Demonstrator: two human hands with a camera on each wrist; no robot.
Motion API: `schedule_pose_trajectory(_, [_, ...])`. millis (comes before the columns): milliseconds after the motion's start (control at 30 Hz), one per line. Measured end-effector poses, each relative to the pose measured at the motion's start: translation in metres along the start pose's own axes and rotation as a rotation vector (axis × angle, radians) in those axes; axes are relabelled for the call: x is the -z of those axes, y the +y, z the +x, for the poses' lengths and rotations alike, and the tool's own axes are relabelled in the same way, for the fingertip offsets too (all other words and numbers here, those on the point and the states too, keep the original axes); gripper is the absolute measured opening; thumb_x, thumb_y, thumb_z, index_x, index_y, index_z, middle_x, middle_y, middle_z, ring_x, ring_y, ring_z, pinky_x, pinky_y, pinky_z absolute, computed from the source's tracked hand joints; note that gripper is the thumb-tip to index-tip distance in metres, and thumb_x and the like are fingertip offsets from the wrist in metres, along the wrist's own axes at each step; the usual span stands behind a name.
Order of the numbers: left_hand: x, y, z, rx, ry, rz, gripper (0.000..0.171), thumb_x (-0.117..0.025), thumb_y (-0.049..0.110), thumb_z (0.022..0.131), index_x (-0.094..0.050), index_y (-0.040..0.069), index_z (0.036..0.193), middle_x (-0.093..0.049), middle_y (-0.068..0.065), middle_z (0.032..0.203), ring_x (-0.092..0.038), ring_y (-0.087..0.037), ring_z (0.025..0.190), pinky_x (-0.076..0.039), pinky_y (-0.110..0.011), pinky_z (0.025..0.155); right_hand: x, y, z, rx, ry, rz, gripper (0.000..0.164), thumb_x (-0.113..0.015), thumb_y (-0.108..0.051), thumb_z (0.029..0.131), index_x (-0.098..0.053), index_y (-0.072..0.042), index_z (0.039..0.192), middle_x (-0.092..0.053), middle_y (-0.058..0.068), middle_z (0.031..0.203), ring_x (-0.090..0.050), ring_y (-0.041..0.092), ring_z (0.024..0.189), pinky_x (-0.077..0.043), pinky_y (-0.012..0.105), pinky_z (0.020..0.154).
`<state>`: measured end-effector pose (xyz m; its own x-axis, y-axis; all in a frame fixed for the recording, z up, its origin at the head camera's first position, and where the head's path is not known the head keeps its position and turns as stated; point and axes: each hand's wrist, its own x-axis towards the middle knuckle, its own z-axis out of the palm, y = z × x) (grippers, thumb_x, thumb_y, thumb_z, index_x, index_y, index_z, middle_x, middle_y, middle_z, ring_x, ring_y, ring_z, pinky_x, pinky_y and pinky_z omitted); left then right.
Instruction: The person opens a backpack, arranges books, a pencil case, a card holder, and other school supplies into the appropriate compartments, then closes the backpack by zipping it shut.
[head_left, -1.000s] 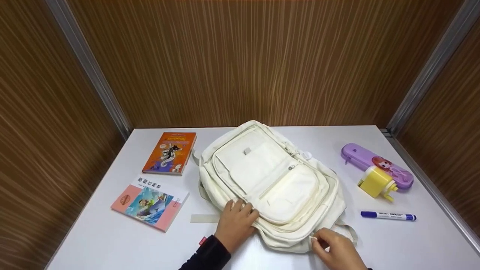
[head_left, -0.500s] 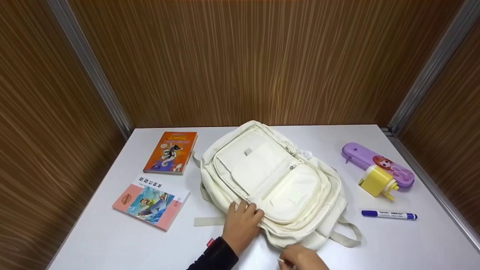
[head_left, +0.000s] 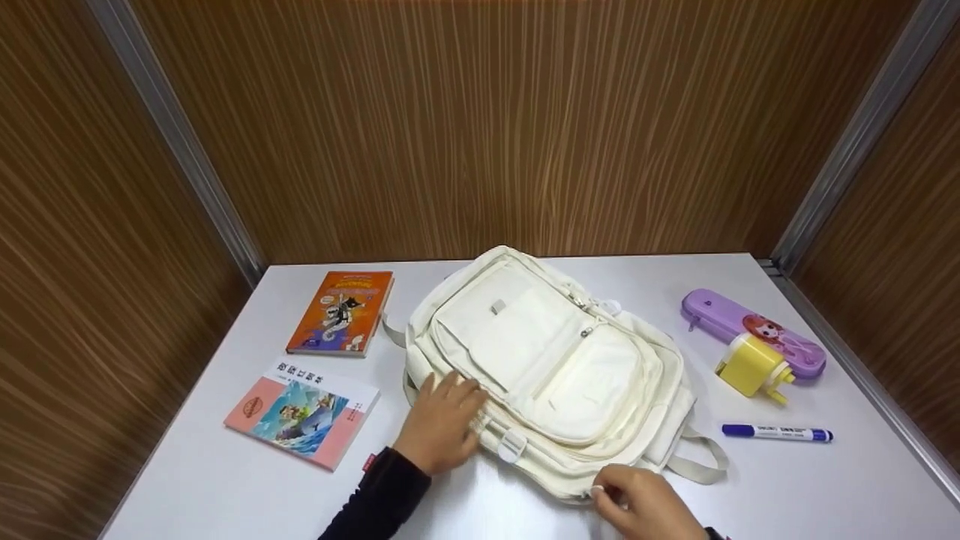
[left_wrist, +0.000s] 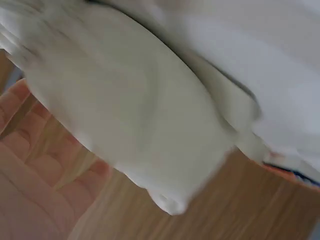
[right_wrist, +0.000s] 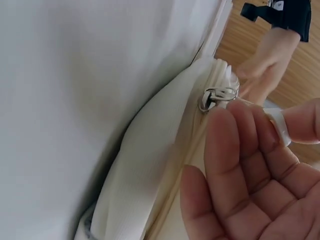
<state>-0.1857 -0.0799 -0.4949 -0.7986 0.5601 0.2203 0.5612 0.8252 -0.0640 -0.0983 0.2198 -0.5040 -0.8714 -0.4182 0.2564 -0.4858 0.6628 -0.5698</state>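
A cream backpack [head_left: 540, 360] lies tilted on the white table, front pockets facing up. My right hand [head_left: 649, 499] is at its near lower edge. Between thumb and fingertips it pinches a white zipper pull [right_wrist: 278, 125], which hangs from a metal zipper slider [right_wrist: 212, 99] on the bag's seam. On the bag's near left side, my left hand [head_left: 442, 424] has its fingers loosely extended over the edge. The left wrist view shows those fingers [left_wrist: 87, 185] relaxed beside the pale fabric. A round white tag [head_left: 511, 445] shows on the bag's side between the hands.
Two books lie at left, an orange one [head_left: 341, 313] behind a pink and blue one [head_left: 304, 416]. At right are a purple pencil case [head_left: 720, 311], a yellow pencil sharpener [head_left: 754, 365] with a crank and a blue-capped marker [head_left: 778, 433]. Wood-grain panels [head_left: 510, 127] enclose the table.
My left hand has slid left along the bag's edge, and the round tag now shows. My right hand moved left, then partly back right, still pinching the pull.
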Motion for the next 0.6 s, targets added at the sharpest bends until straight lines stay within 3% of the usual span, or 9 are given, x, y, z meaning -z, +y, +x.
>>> schedule_pose_trajectory(267, [-0.017,-0.003,-0.008,0.027,0.102,0.075,0.059,-0.068,0.031,0.08,-0.054,0.022,0.137,-0.058,-0.003,0.139,-0.054,-0.03,0.127,-0.034,-0.062,0.11,0.008,0.01,-0.002,-0.074,0.064,0.002,0.016,-0.068,-0.012,0.087,-0.065,-0.022,0.075,-0.059,-0.019,0.069,-0.049,-0.009,0.065,-0.043,0.019,0.058])
schedule_pose_trajectory(467, [-0.019,-0.001,-0.006,0.011,0.204,0.114,0.055,-0.074,0.034,0.076,-0.06,0.025,0.129,-0.064,0.001,0.126,-0.058,-0.027,0.12,-0.036,-0.061,0.108,0.017,0.015,-0.001,-0.159,0.051,-0.011,0.015,-0.066,-0.015,0.089,-0.066,-0.021,0.075,-0.061,-0.018,0.071,-0.051,-0.008,0.067,-0.043,0.019,0.059])
schedule_pose_trajectory(600, [-0.018,-0.001,-0.003,-0.011,0.215,0.127,0.056,-0.077,0.04,0.075,-0.06,0.026,0.126,-0.064,0.002,0.123,-0.058,-0.025,0.119,-0.04,-0.055,0.108,0.022,0.019,0.002,-0.208,0.046,-0.01,0.014,-0.065,-0.016,0.091,-0.067,-0.02,0.077,-0.063,-0.016,0.073,-0.053,-0.007,0.068,-0.043,0.019,0.058])
